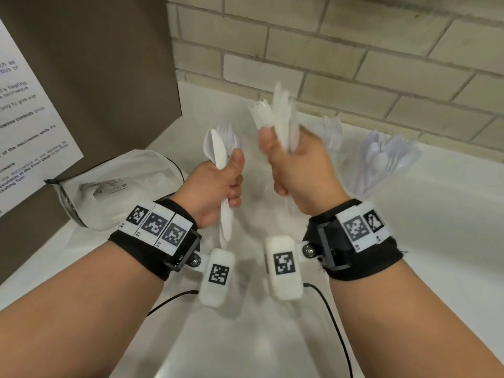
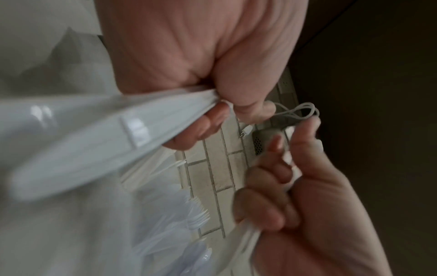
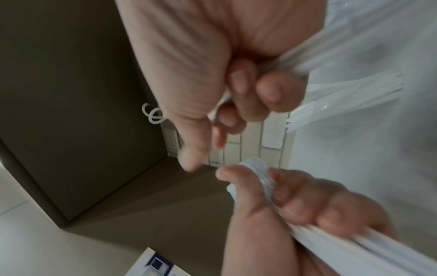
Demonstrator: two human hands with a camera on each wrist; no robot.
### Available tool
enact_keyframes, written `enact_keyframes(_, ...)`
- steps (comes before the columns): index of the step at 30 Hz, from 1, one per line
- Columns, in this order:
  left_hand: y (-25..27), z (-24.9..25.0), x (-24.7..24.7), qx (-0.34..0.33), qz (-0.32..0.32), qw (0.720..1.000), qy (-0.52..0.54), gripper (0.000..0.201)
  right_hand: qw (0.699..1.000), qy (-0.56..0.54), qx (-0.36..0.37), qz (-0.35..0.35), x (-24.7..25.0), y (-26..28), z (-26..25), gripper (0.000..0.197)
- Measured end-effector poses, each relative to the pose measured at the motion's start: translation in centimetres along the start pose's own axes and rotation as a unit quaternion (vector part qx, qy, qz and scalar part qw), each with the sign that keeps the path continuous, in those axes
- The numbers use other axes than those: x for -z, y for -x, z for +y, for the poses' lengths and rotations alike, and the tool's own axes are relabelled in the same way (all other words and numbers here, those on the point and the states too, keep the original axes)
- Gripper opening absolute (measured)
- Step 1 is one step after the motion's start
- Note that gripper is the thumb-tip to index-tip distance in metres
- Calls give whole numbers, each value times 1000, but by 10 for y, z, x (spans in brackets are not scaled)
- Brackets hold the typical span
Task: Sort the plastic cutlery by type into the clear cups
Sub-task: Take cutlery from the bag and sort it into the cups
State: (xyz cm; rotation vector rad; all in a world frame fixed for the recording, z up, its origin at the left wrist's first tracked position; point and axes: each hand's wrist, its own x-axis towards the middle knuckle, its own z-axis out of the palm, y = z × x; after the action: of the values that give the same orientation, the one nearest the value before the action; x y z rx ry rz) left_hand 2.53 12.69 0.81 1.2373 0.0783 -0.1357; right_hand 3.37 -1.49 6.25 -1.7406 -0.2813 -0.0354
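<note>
My left hand (image 1: 230, 180) grips a small upright bundle of white plastic cutlery (image 1: 221, 148): a spoon, a knife and a fork show above the fist. My right hand (image 1: 286, 165) grips a bigger bundle (image 1: 282, 113) of knives and forks, blurred, held just right of the left hand. At the back right stand a clear cup of forks (image 1: 331, 133) and a clear cup of spoons (image 1: 381, 159). The left wrist view shows my left hand (image 2: 189, 65) clamped on the flat handles (image 2: 82, 142). In the right wrist view my right hand (image 3: 236, 74) curls round its handles.
A crumpled clear plastic bag (image 1: 117, 184) lies on the white counter (image 1: 436, 241) at the left, below a brown cabinet (image 1: 95, 77) with a printed notice (image 1: 24, 126). A brick wall (image 1: 354, 50) closes the back. Black cables (image 1: 330, 309) trail from the wrist cameras.
</note>
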Motion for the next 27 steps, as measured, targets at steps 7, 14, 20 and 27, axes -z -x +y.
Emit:
enact_keyframes(7,-8,8,-1,22,39,996,75,46,976,184,-9,-119,-19,2,24,33)
enact_keyframes(14,-3,5,4,44,-44,978,198,23,981,172,-8,-89,-24,-3,29,26)
enact_keyframes(20,2,5,7,25,-122,960,249,16,987,111,-71,-95,-13,-3,29,20)
enact_keyframes(27,-2,3,0,22,-20,998,47,12,997,68,-45,14,-1,-13,18,19)
